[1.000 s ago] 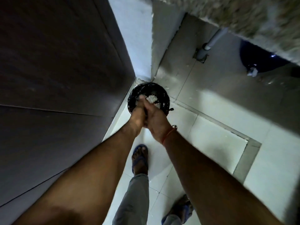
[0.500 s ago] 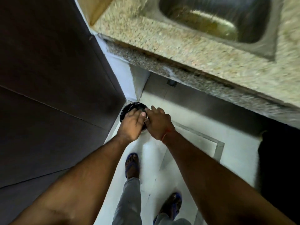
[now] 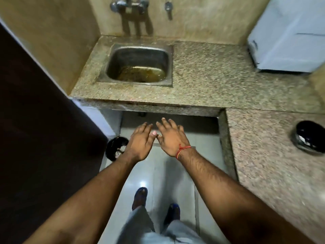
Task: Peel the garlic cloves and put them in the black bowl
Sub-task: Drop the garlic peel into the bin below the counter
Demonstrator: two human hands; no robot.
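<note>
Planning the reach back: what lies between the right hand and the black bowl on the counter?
Head view: only bare granite counter lies between right hand and black bowl.

The speckled stone tabletop (image 3: pixel 211 74) runs in an L. A steel sink (image 3: pixel 139 65) is set into it; a black bowl (image 3: pixel 308 137) sits on its right arm. On the tiled floor (image 3: pixel 158 173) below stands a black bin (image 3: pixel 115 148).

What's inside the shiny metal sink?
The sink holds brownish, murky water or staining across its bottom. No dishes or garlic show in it. The drain cannot be seen under that brown layer.
</note>
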